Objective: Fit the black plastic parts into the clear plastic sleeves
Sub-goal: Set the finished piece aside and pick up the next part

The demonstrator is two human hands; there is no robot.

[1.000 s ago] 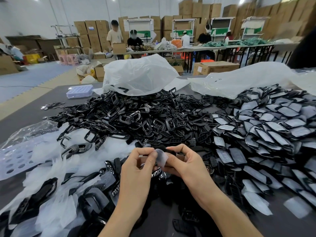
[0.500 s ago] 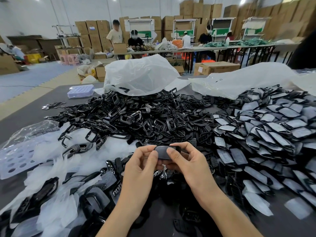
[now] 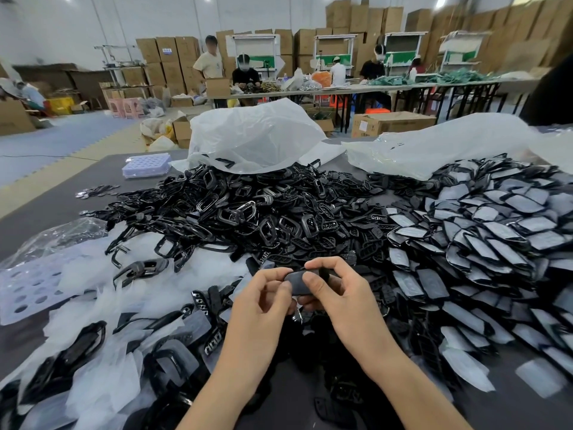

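On the dark table (image 3: 52,209), a broad heap of bare black parts (image 3: 263,218) filled the middle and serves here as the landmark. To the right of the heap, and touching its edge, spread a pile of sleeved parts (image 3: 496,243), grey under their clear covers and overlapping like scales. Behind the heap lay two crumpled white plastic bags, one (image 3: 254,138) draped onto its far edge, the other (image 3: 434,147) behind and to its right. To the left of the heap a drift of empty clear sleeves (image 3: 93,305) lay mixed with larger black frames. Beyond the heap's far left corner sat a small perforated tray (image 3: 145,164).

Just in front of the heap, raised above the table, both hands met on one black part (image 3: 296,282). The left hand (image 3: 260,308) pinched its left end between thumb and forefinger, the other fingers curled beneath. The right hand (image 3: 344,299) gripped the right end, thumb pressed on the face and forefinger hooked over the top edge. The part's face showed a dull grey sheen like the sleeved ones; whether it sat fully inside a sleeve could not be told.
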